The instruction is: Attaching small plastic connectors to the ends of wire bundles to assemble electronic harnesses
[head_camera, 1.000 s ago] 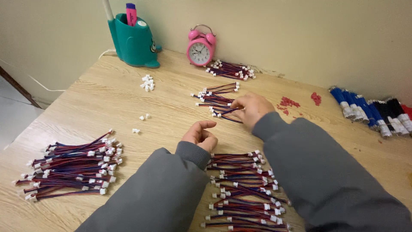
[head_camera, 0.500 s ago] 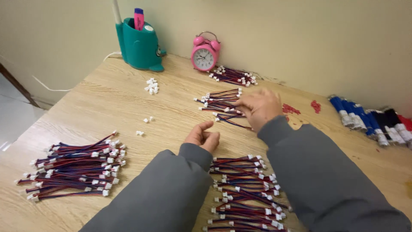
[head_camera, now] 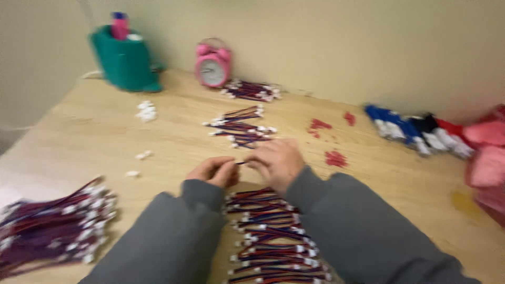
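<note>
Both hands sit close together at the middle of the light wooden tabletop (head_camera: pixel 94 131), fingertips facing each other. The left hand (head_camera: pixel 213 171) is curled, its thumb and forefinger pressed together on one end of a short thin wire lead (head_camera: pixel 241 163). The right hand (head_camera: pixel 278 162) lies knuckles-up with fingers bent down over the other end; motion blur hides whether its fingertips actually pinch the lead, so its grip cannot be told. The lead spans the small gap between the two hands, just above the table.

Directly below the hands, between the grey sleeves, lies a row of red-and-blue wire leads with white plug ends (head_camera: pixel 273 242). A smaller loose pile of the same leads (head_camera: pixel 239 129) lies just beyond the hands. A large bundle (head_camera: pixel 52 226) rests at the left edge.

Against the wall stand a teal plastic holder (head_camera: pixel 123 60) and a pink twin-bell alarm clock (head_camera: pixel 212 66). Small white connector housings (head_camera: pixel 146 111) lie scattered to the left.
</note>
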